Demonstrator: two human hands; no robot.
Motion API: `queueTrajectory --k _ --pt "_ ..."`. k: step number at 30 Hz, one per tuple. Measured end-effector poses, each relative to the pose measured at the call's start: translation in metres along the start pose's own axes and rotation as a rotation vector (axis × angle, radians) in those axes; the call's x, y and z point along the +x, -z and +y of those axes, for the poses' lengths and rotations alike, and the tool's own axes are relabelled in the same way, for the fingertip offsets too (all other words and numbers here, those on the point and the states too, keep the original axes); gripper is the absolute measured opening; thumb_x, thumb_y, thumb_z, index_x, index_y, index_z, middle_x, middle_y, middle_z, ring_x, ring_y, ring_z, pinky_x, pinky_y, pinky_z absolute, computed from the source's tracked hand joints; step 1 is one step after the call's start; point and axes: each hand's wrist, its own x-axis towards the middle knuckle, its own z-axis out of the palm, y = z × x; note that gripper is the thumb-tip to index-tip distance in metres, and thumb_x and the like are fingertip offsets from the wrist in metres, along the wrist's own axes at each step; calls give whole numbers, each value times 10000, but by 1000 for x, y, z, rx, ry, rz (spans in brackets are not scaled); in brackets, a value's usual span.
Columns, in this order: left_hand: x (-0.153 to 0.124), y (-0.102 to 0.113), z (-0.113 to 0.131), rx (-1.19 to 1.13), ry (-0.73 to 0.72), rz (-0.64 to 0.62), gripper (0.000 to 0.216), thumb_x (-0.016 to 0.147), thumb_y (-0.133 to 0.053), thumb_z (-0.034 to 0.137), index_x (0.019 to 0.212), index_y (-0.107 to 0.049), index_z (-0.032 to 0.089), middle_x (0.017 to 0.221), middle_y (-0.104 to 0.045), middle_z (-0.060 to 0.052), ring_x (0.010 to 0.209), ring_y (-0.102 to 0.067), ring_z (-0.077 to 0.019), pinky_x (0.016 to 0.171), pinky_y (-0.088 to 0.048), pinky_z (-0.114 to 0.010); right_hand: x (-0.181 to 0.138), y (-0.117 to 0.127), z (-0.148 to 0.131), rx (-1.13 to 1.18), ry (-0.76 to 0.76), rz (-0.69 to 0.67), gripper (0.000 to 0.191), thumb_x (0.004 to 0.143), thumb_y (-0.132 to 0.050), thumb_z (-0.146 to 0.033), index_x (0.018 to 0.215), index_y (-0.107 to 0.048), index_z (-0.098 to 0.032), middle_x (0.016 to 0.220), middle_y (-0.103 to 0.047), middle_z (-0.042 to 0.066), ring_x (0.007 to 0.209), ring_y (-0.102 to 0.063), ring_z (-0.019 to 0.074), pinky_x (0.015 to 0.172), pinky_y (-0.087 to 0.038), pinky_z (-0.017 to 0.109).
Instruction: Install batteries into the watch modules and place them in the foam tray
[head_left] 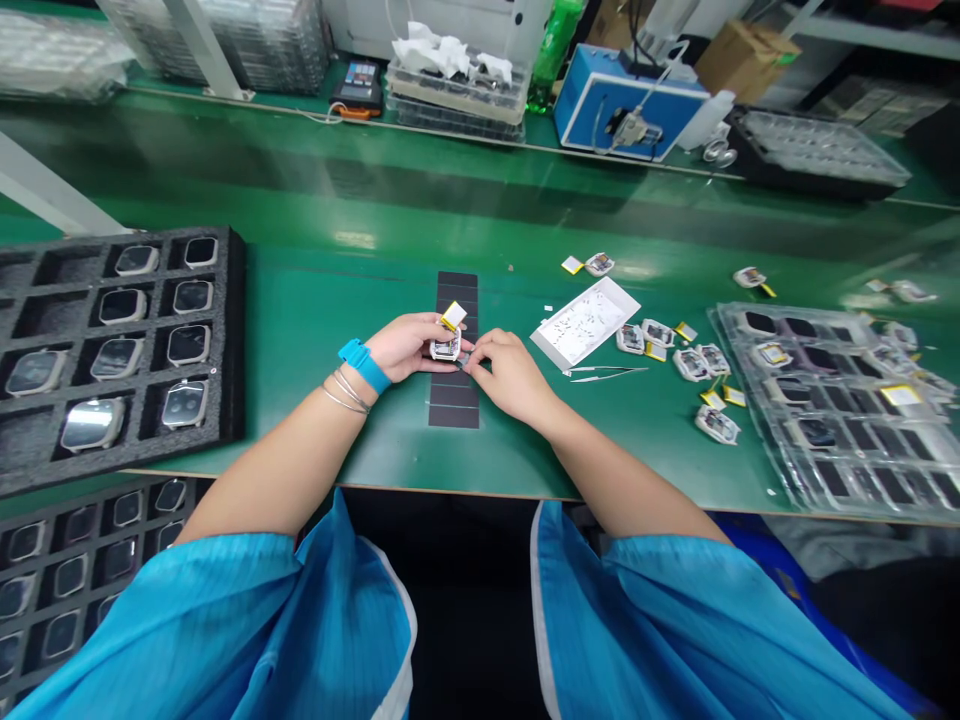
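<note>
My left hand (pixel 409 348) is closed around an open smartwatch case (pixel 445 346), its insides facing up. A yellow-edged silver battery (pixel 454 315) sticks up from the case's far side. At the case's right side my right hand (pixel 510 372) is closed in a pinch, thumb and forefinger together. A small dark piece shows by those fingertips, too small to name. Beneath both hands lies a dark strip mat (pixel 454 405) marked with cross lines. To the right rest tweezers (pixel 607 373) and a white sheet (pixel 585 325) scattered with tiny parts.
Several opened watch cases (pixel 717 424) with batteries lie at the right, beside clear plastic trays (pixel 862 440). A black foam tray (pixel 232 350) of watches stands at the left, with another tray (pixel 112 540) lower down. A blue box (pixel 622 105) sits on the back shelf.
</note>
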Motion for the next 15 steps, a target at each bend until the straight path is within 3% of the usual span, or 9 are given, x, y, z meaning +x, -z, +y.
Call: queueTrajectory --k 9,15 --pt "2 4 0 4 9 -27 175 775 -621 71 942 -643 119 893 -756 -128 788 -726 -205 848 -588 -445 -5 10 0 -32 91 -25 104 906 -549 -121 855 -617 -181 1092 -594 104 1064 -529 262 907 -444 427" --pt "3 6 0 -33 5 -52 183 769 -639 64 943 -660 113 869 -752 -125 786 -723 -213 863 -581 -472 -6 13 1 -60 25 58 45 849 -685 -206 810 -706 -197 1047 -617 82 1056 -536 275 941 -437 458"
